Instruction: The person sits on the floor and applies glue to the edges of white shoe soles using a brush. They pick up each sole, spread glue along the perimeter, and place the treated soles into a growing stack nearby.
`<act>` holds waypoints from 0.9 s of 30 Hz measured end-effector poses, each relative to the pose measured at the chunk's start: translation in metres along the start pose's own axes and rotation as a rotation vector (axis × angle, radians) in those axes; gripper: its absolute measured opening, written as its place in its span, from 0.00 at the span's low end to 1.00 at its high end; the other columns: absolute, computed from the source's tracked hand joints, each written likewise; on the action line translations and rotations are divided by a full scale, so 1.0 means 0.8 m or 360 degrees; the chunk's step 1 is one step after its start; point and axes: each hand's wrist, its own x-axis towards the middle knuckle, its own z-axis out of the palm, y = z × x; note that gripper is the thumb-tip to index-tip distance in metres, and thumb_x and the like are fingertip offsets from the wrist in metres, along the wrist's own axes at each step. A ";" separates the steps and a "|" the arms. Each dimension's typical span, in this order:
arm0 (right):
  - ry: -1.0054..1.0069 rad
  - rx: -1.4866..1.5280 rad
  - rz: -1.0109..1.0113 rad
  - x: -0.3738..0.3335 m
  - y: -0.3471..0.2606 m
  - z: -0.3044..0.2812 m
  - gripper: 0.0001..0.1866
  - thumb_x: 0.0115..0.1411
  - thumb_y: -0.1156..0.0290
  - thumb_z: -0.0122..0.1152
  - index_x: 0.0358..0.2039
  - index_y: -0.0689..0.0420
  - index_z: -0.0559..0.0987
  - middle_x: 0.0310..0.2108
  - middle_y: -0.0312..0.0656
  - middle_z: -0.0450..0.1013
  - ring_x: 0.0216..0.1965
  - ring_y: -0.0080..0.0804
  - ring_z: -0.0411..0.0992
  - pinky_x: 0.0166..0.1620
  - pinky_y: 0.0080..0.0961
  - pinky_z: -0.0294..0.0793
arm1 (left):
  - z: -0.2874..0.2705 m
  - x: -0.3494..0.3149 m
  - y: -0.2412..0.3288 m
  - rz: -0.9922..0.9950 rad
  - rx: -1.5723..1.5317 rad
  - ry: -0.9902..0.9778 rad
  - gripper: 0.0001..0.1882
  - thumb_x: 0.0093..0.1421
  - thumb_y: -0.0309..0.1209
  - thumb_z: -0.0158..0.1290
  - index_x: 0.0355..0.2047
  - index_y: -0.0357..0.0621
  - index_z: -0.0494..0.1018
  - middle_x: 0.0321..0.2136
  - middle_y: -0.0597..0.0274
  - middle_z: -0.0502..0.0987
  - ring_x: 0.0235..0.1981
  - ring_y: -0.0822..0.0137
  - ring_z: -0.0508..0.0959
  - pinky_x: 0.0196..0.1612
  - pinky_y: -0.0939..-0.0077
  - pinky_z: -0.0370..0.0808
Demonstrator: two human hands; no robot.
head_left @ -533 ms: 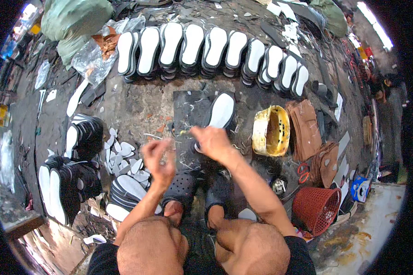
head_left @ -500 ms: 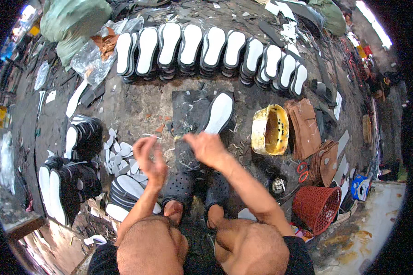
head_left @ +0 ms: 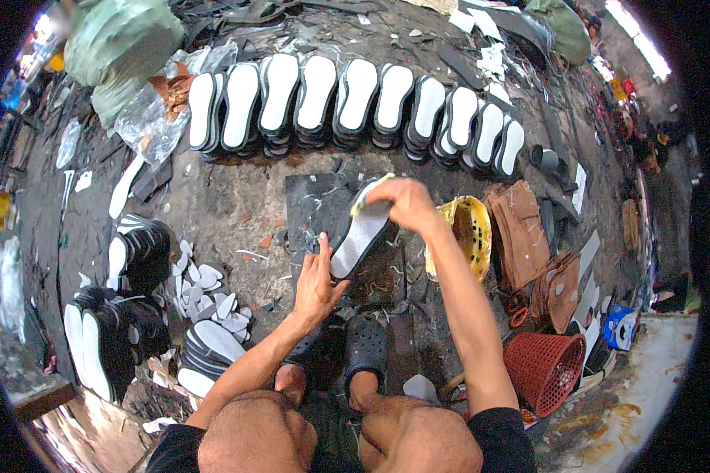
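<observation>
A shoe sole [head_left: 361,239] with a pale grey face and black edge lies slanted on a dark mat [head_left: 306,201] in front of me. At its near end rests my left hand [head_left: 315,290], index finger stretched along the side and thumb apart by the edge. My right hand [head_left: 409,203] is over the far end, fingers closed on a small yellowish piece [head_left: 358,210] against the sole's face. Its exact kind is hard to make out. Just right of that forearm stands a yellow-stained tub [head_left: 483,229], partly covered by the arm.
Stacks of white-faced soles [head_left: 319,93] curve across the far side. More sole stacks [head_left: 95,347] stand at left, near loose grey cut pieces [head_left: 205,284]. At right are brown sheets [head_left: 521,236], red-handled scissors [head_left: 518,311] and a red basket [head_left: 543,370].
Both hands have moved onto the sole; before, they were apart from it, nearer to me. My right hand went up and right with the yellowish piece. The sole now lies tilted and greyer.
</observation>
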 end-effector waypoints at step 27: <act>0.0184 0.0038 0.0713 -0.124 -0.165 0.089 0.17 0.52 0.72 0.56 0.43 0.47 0.83 0.34 0.50 0.80 0.37 0.52 0.79 0.40 0.50 0.78 | 0.003 -0.006 -0.014 0.0096 0.0048 -0.0098 0.65 0.45 0.23 0.67 0.71 0.33 0.29 0.55 0.40 0.72 0.50 0.40 0.71 0.54 0.55 0.73</act>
